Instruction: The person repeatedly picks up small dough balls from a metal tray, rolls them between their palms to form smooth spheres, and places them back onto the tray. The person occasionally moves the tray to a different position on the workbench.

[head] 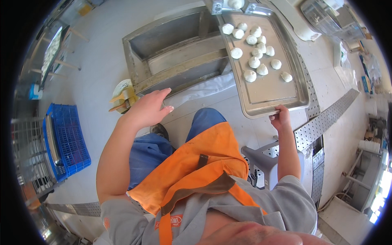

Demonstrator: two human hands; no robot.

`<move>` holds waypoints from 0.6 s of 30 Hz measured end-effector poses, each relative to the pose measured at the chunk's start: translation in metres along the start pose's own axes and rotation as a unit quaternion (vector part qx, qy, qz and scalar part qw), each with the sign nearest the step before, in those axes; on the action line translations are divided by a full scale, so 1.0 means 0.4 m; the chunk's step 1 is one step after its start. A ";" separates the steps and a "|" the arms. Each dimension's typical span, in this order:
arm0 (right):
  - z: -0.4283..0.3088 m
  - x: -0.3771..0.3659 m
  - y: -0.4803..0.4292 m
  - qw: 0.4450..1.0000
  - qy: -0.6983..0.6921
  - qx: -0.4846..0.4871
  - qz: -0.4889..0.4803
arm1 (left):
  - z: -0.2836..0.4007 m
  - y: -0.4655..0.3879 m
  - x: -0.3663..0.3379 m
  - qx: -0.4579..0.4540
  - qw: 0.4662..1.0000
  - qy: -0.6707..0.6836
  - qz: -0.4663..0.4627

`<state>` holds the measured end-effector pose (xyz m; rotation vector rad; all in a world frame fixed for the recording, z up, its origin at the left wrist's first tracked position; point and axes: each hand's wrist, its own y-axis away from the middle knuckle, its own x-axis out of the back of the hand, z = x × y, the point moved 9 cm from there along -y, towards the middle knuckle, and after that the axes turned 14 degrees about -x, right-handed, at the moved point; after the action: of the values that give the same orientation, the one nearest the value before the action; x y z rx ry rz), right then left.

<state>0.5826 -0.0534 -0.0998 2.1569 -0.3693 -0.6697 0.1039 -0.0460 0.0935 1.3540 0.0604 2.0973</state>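
My right hand (280, 118) grips the near rim of a shallow metal baking tray (266, 92). Several white balls, apparently dough (254, 62), lie scattered over the tray's far and middle part. The tray's far end meets metal brackets, where another white ball (235, 3) sits. My left hand (150, 107) hangs in the air, holding nothing, thumb apart from the fingers. Just beyond it stands a rectangular metal frame (180, 69) with open bays. Partly behind my left forearm is a round bowl (120, 88) with wooden-handled brushes (122, 105) in it.
A blue plastic crate (69, 137) stands at the left, beside a wire rack (30, 153). A grey stool (271, 159) is by my right side. Perforated metal drain covers (329, 113) cross the floor. White equipment with a clear container (318, 15) stands at the far right.
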 end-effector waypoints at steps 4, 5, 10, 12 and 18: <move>-0.010 0.030 0.005 1.000 0.016 0.002 -0.001 | 0.025 -0.013 -0.002 -0.026 0.999 0.017 -0.009; -0.017 0.032 0.011 1.000 0.022 -0.001 0.002 | 0.024 -0.016 -0.005 -0.036 0.999 0.014 -0.005; -0.041 0.067 0.034 0.998 0.046 -0.003 0.040 | 0.022 -0.008 -0.010 -0.045 0.999 0.003 -0.013; -0.060 0.101 0.040 0.996 0.069 -0.024 0.054 | 0.021 -0.002 -0.006 -0.047 0.999 -0.001 -0.001; -0.111 0.112 0.061 0.997 0.067 -0.015 0.023 | 0.012 0.005 -0.009 -0.036 0.999 -0.001 -0.005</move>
<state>0.6440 -0.0614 -0.0726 2.1447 -0.3339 -0.4998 0.1078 -0.0508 0.0937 1.3096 -0.0080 2.0698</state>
